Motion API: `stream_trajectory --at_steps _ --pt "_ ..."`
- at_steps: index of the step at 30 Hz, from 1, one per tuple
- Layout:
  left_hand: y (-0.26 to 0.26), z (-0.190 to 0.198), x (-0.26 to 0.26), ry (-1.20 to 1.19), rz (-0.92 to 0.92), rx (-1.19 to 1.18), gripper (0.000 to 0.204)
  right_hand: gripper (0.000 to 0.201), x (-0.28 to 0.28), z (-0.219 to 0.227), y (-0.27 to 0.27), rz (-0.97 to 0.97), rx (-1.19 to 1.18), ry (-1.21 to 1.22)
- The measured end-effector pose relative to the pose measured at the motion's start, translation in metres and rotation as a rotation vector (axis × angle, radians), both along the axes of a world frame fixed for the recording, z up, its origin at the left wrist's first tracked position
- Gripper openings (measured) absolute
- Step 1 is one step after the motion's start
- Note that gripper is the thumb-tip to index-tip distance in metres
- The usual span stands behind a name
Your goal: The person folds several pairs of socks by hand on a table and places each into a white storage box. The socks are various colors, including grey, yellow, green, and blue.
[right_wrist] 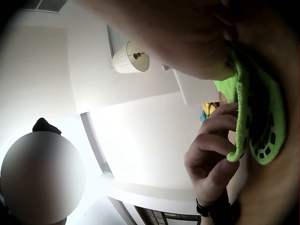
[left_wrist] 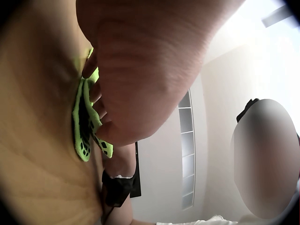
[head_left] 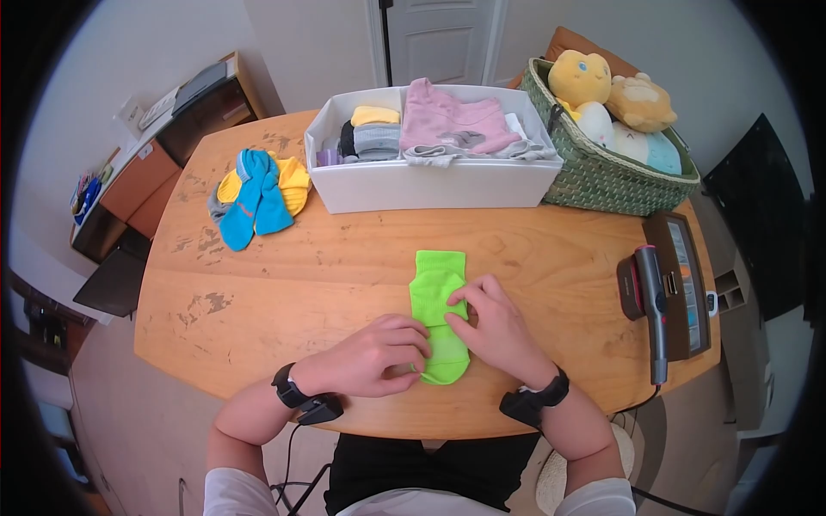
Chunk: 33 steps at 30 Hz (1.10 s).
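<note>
A pair of bright green socks (head_left: 440, 297) lies flat on the wooden table, cuffs pointing away from the person. Dark grip marks show on the facing sides of the two layers (right_wrist: 269, 136), which part near the toe in both wrist views. My left hand (head_left: 372, 354) is at the left side of the toe end, and its thumb and forefinger pinch the upper layer's edge in the right wrist view. The right hand (head_left: 497, 328) comes in from the other side, thumb and forefinger slightly apart, their tips touching the socks around the middle.
Behind stands a white divided box (head_left: 430, 187) holding folded clothes, with a green woven basket (head_left: 602, 176) of plush toys beside it. Blue socks (head_left: 255, 202) top a pile at the back left. A hair styling tool (head_left: 654, 310) and a windowed case (head_left: 686, 292) lie at the right edge.
</note>
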State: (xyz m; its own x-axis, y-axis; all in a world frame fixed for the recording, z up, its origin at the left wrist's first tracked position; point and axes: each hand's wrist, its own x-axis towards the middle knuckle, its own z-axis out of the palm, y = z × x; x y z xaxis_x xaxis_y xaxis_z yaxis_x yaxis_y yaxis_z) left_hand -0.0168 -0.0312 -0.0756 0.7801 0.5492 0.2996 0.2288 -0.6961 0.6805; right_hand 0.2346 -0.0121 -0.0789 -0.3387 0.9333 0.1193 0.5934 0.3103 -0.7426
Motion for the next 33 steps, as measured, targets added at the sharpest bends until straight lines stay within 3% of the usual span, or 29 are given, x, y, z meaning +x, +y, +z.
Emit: stream_trajectory --at_steps 20,29,33 --pt "0.0007 0.0064 -0.0046 -0.079 -0.003 -0.055 0.015 0.015 -0.0013 -0.004 0.0015 -0.01 0.023 0.048" --pt "-0.0005 0.0073 -0.0047 0.055 -0.042 0.047 0.021 0.015 -0.001 -0.0056 0.0002 0.0 0.022 -0.032" --pt "-0.0057 0.0062 -0.0015 0.087 -0.017 0.099 0.026 0.019 -0.0044 0.0023 0.0004 -0.029 0.172 -0.003"
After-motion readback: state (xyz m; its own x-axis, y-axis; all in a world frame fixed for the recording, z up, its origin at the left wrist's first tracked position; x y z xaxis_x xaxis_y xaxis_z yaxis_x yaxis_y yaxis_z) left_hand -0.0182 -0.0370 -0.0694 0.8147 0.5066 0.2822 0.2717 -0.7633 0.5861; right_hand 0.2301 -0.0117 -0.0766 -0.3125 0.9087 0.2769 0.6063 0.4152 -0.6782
